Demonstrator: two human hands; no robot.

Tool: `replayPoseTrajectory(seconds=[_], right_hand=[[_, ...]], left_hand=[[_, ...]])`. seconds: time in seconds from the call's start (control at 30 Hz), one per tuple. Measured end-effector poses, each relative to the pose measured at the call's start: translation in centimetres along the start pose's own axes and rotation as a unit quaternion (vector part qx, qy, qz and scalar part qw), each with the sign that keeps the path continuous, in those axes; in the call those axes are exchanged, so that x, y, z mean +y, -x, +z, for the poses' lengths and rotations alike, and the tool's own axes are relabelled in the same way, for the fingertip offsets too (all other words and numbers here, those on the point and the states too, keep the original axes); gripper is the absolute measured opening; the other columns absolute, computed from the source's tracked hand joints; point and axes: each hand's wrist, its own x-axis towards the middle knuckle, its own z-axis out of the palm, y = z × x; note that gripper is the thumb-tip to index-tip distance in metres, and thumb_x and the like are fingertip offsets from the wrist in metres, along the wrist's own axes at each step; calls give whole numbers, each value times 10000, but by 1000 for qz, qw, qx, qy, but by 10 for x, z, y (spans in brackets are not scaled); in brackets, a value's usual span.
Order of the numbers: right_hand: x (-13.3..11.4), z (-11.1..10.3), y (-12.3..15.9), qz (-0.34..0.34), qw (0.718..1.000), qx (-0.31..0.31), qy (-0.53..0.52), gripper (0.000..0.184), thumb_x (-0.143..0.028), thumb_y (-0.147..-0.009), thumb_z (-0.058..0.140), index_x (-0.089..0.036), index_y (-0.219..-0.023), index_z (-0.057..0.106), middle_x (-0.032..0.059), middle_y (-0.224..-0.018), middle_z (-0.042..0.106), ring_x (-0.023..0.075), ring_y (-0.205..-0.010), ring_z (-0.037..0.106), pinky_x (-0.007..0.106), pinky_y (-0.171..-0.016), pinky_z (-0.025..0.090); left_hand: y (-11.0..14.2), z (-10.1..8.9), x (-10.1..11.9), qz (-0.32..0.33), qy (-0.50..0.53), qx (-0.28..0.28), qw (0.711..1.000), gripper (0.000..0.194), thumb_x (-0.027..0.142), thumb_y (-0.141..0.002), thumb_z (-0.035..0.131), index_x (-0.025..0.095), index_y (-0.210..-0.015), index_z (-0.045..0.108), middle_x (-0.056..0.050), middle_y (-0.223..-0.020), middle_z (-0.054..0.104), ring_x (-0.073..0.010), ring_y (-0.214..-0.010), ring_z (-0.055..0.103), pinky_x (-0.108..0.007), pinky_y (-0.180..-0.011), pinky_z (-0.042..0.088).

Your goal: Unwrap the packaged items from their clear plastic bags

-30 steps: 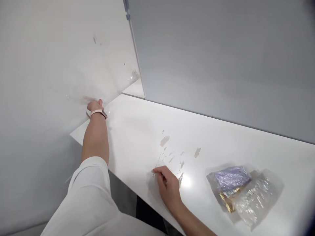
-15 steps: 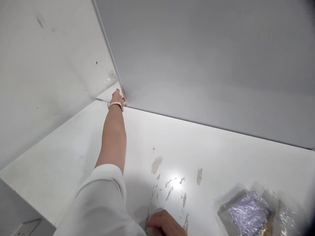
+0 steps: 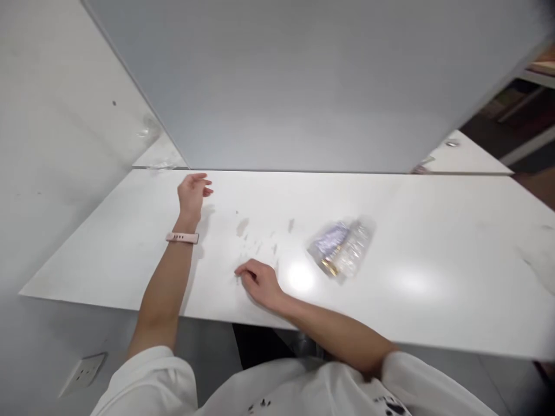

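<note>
My left hand (image 3: 193,193), with a pink wristband (image 3: 182,237), is raised over the back left of the white table (image 3: 433,225). Its fingers are apart and nothing shows in them. Beyond it, crinkled clear plastic (image 3: 159,167) lies at the table's back edge. My right hand (image 3: 261,283) rests on the table near the front, loosely curled, its fingertips down on the surface beside brownish worn marks (image 3: 243,226). I see no object in it. Right of this hand lies a clear plastic bag (image 3: 341,247) with purple, gold and silvery contents.
A tall grey panel (image 3: 286,86) stands along the back edge. A white wall (image 3: 56,115) borders the left side, with a power socket (image 3: 83,374) below table height. Behind the panel on the right is another white surface (image 3: 470,156), with dark shelves (image 3: 515,115) beyond.
My left hand has drawn back from behind the panel's left edge and now is over the table. The view has swung right and widened. My right hand still rests on the table.
</note>
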Motion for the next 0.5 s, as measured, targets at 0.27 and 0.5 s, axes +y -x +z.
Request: replayPoseTrajectory(seconds=[0.27, 0.5], right_hand=[[10, -85, 131, -129, 991, -43, -12, 217, -163, -929, 499, -216, -984, 702, 85, -1081, 702, 203, -1063, 631, 374, -961, 508], [60, -227, 197, 141, 936, 291, -141, 407, -461, -858, 645, -231, -1193, 630, 86, -1166, 669, 208, -1016, 656, 390, -939, 545]], left_hand=[[224, 113, 28, 74, -193, -399, 893, 581, 473, -914, 559, 203, -1426, 507, -129, -1579, 416, -303, -1476, 347, -458, -1176, 326], [298, 187, 47, 169, -351, -458, 799, 793, 631, -951, 416, 211, -1601, 244, -113, -1678, 201, -340, -1564, 56, -597, -1234, 27]])
